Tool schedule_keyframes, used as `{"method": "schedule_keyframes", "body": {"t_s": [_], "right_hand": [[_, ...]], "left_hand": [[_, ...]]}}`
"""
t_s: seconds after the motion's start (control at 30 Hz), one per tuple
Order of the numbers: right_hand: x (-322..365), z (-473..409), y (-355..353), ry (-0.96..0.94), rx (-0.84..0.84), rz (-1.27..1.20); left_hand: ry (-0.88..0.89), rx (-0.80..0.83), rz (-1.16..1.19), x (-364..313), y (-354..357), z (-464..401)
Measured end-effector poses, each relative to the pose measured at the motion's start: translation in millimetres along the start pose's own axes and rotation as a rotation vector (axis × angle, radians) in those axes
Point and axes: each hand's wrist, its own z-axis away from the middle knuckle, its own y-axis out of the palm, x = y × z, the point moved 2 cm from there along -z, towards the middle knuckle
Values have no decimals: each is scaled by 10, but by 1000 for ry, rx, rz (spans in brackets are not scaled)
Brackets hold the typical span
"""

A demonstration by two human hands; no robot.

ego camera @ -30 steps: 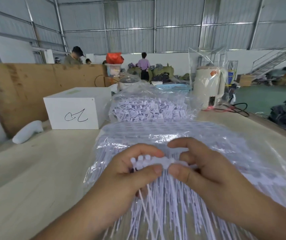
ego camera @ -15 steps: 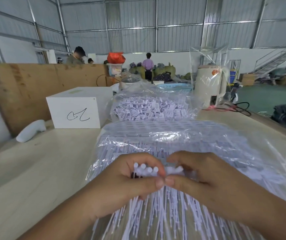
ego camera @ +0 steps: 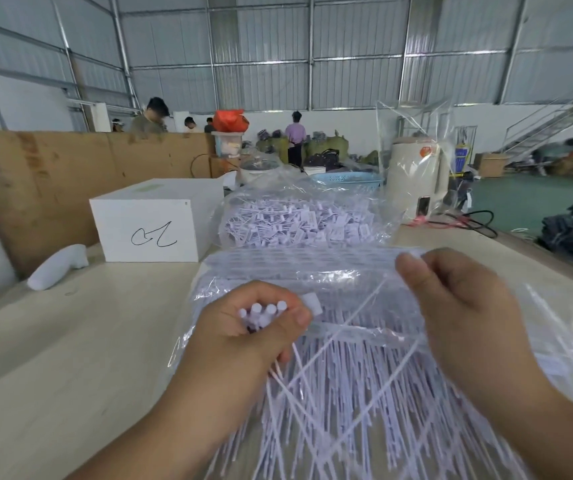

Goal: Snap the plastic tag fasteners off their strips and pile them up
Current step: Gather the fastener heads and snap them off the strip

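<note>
white box [ego camera: 155, 223], illegible handwritten scrawl

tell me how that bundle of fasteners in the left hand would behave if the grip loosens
The bundle of fasteners would probably fan out: its thin tails already splay below the left hand. They look light and bendy, since the loose strands curve and cross. Smooth plastic on the clear bag may let them slide.
</note>
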Motion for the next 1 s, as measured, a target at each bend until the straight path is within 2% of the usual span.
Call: {"method": "schedule_keyframes", "body": {"t_s": [0.07, 0.17, 0.27, 0.4, 0.63, 0.83, 1.0], "right_hand": [[4, -2, -62, -53, 109, -50], [34, 124, 74, -169, 467, -35], [-25, 172, 212, -197, 633, 32], [-97, 171, 241, -210, 660, 42], [-55, 191, 284, -290, 651, 160], [-36, 195, 251, -269, 638, 194], [-135, 155, 181, -174, 759, 167]], "left_hand": [[-22, 48, -3, -7, -44, -3], [-50, 188, 22, -5, -8, -3], [-78, 340, 48, -14, 39, 27], [-132, 508, 2, -57, 34, 40], [-238, 663, -69, -57, -26, 16], [-223, 696, -58, -35, -29, 30], [-198, 599, -131, -55, -97, -12]]}}
